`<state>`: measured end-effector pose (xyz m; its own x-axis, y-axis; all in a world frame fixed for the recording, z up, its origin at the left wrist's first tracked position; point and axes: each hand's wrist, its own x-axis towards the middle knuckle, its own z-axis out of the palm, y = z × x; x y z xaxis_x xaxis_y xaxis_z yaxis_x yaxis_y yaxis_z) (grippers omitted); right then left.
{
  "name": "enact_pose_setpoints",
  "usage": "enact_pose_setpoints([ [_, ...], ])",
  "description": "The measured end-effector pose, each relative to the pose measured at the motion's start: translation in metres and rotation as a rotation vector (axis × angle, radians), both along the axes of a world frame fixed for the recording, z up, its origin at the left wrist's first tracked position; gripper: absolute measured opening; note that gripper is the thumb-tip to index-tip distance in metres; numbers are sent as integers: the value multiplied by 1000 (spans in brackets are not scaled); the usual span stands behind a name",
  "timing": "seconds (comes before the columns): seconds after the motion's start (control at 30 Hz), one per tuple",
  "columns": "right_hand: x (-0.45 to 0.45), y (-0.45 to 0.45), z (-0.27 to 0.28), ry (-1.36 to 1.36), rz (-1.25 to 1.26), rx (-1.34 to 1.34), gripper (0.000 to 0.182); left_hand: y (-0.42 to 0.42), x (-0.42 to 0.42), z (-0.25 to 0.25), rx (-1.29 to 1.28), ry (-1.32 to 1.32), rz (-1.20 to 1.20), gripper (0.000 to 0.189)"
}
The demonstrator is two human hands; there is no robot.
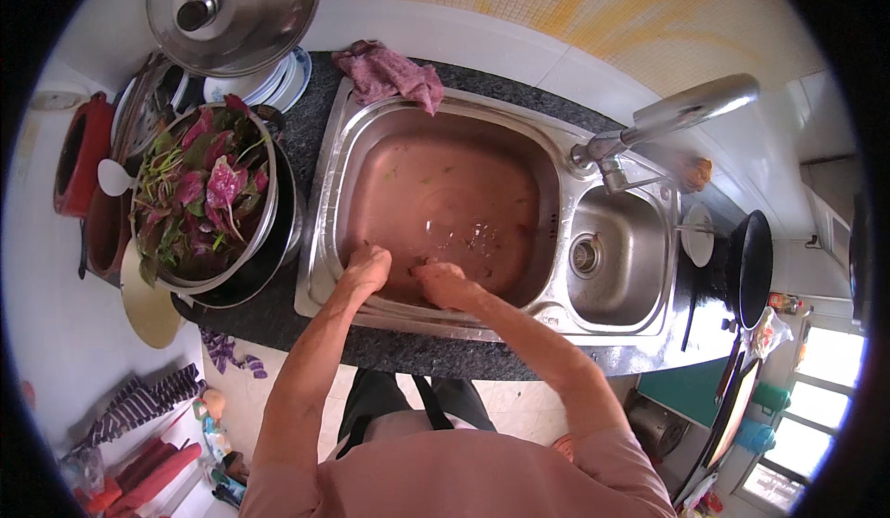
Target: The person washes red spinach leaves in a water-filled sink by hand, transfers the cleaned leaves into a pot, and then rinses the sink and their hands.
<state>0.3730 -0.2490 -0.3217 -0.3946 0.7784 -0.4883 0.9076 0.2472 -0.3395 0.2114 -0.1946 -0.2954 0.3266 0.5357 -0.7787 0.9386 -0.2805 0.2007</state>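
A large steel sink basin (445,191) holds reddish water with small bits of leaf in it. My left hand (370,267) is over the near left edge of the water, its fingers curled; whether something is in it cannot be told. To its right, my right hand (445,283) reaches low over the water, with a small dark green scrap at its fingertips. At the left, a colander-like metal bowl (268,229) is heaped with red-and-green leafy vegetables (208,184), resting on a black pan (278,267).
A chrome faucet (612,146) stands between the large basin and a small basin (619,260). A pink cloth (389,76) hangs over the back left rim. Plates (295,83) and a large metal lid (243,24) are behind the bowl. A black frying pan (752,269) is at right.
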Motion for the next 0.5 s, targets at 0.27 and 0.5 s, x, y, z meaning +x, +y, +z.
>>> enact_pose_setpoints([
  [0.27,54,31,45,259,-153,4,24,0,-13,5,81,-194,205,32],
  [0.5,160,56,-28,-215,-414,37,18,1,6,-3,-271,-952,992,26],
])
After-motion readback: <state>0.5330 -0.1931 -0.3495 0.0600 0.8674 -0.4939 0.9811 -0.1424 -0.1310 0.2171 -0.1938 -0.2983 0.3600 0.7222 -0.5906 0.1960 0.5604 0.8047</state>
